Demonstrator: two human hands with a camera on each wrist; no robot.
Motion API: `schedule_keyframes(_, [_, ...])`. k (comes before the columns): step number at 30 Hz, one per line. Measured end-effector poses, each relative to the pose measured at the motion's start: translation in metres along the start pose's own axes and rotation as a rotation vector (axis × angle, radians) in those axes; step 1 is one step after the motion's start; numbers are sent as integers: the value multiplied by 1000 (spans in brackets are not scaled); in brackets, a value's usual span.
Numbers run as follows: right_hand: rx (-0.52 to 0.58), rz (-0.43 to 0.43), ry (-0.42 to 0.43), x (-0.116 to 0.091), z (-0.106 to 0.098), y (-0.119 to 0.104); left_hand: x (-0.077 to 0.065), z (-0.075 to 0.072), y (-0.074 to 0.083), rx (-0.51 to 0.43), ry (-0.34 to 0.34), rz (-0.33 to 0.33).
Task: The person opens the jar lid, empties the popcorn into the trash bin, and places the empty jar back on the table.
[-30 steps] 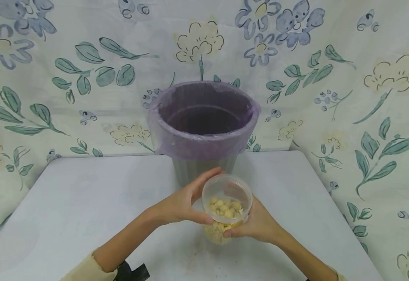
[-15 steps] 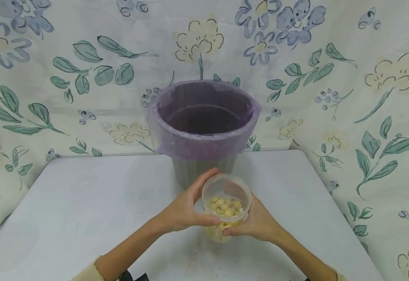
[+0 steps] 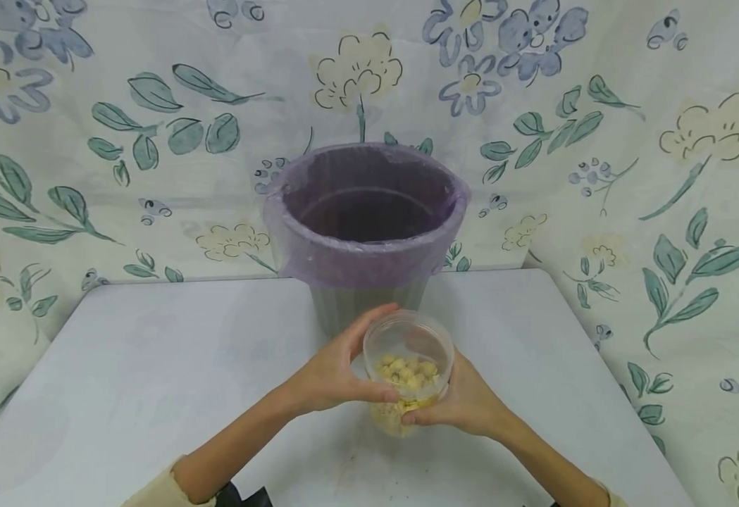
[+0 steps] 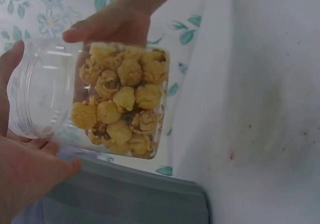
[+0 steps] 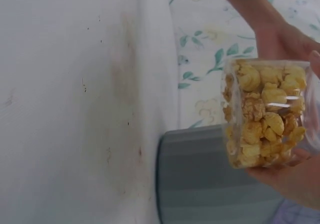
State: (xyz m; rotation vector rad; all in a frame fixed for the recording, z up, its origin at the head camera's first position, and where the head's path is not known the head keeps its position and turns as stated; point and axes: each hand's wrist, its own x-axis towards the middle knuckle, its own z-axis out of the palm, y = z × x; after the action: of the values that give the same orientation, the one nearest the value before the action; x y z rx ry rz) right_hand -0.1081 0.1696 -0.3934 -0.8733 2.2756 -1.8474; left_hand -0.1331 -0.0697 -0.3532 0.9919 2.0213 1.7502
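A clear plastic jar [image 3: 409,336], partly filled with caramel-coloured popcorn [image 4: 122,97], is held between both hands above the table. My left hand [image 3: 337,373] curves round the jar's upper end, its thumb across the near side and its fingers at the far side. Lower down, my right hand [image 3: 470,401] grips the jar's body from the right, thumb in front. The right wrist view shows the popcorn packed against the jar wall [image 5: 265,114], with the right hand's fingers below it. The jar's clear upper end [image 4: 42,84] has ringed edges.
Directly behind the jar stands a grey bin [image 3: 369,303] lined with a purple bag [image 3: 369,264]. Small dark specks mark the white table [image 3: 185,352] near its front. Floral cloth [image 3: 217,176] hangs at the back and right.
My left thumb has slid slightly to the right along the jar's upper part. The right hand keeps its grip, and the jar stays in almost the same place.
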Motion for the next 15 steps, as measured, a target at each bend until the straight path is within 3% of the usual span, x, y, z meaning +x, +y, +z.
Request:
schedule_keyframes(6, [-33,19,18,-3,-3,0,-5,-6,5,-35,73,-16])
schedule_keyframes(15, [-79,28,49,-10,-12,0,-33,-36,5,-12,162,-37])
